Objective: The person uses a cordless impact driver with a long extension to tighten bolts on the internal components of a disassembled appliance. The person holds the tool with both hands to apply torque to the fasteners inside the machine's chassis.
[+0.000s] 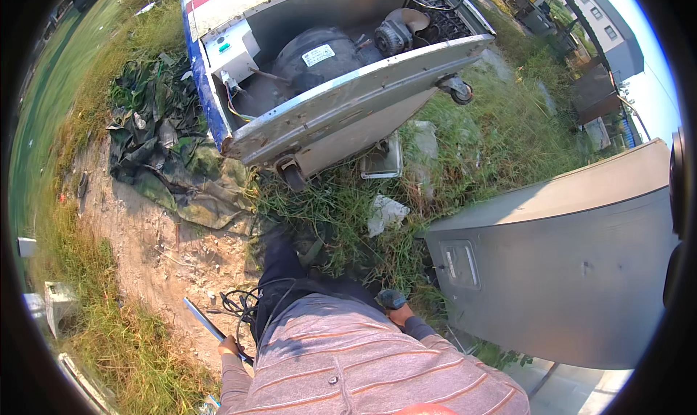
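Observation:
At my left side, my left hand is closed round a long, narrow blue-grey bar. A loose bundle of black cable hangs between that bar and my leg; I cannot tell what holds it. My right hand, low by my right hip, grips a small dark object with a rounded grey-green end. Its kind is unclear. In front of me a tipped white and blue refrigeration cabinet shows its open machine bay. Inside are a black compressor, a fan motor and a white box with wires below.
Casters stick out from the cabinet's underside. A large grey metal cabinet lies at my right. Crumpled camouflage cloth covers ground at the left, beside stony dirt. A white scrap and a shallow tray lie in tall grass.

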Action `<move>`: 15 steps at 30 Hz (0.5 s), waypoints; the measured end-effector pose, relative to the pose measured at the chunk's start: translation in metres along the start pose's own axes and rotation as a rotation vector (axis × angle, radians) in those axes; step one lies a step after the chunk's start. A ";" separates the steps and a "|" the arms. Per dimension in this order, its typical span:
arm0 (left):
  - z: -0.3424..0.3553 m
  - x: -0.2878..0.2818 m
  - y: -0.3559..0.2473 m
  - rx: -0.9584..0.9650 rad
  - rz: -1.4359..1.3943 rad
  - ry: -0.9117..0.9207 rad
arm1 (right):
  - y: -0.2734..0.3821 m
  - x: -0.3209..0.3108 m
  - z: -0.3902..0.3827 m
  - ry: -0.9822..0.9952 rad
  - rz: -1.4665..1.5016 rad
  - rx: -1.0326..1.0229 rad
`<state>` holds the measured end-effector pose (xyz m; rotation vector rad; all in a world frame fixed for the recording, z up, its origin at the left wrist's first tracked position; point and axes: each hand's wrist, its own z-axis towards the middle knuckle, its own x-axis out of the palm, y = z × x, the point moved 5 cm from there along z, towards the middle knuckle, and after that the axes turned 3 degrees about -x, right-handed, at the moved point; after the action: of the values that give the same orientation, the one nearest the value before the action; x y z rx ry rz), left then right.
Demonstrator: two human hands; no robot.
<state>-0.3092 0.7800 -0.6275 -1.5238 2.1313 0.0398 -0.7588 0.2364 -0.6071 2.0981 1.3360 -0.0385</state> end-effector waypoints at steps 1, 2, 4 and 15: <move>0.005 -0.008 -0.002 -0.028 -0.049 0.040 | -0.009 0.010 -0.001 -0.024 -0.043 -0.069; 0.010 -0.020 -0.003 -0.079 -0.039 -0.015 | -0.014 0.021 0.000 -0.044 -0.072 -0.131; 0.019 -0.030 -0.015 -0.023 -0.109 0.028 | -0.014 0.043 -0.001 -0.083 -0.122 -0.242; 0.073 -0.104 -0.189 0.340 -0.176 0.046 | 0.143 0.125 -0.038 -0.243 -0.059 0.086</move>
<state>-0.0875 0.8246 -0.5966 -1.5081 1.9102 -0.4013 -0.5923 0.3177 -0.5492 2.0474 1.2672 -0.3706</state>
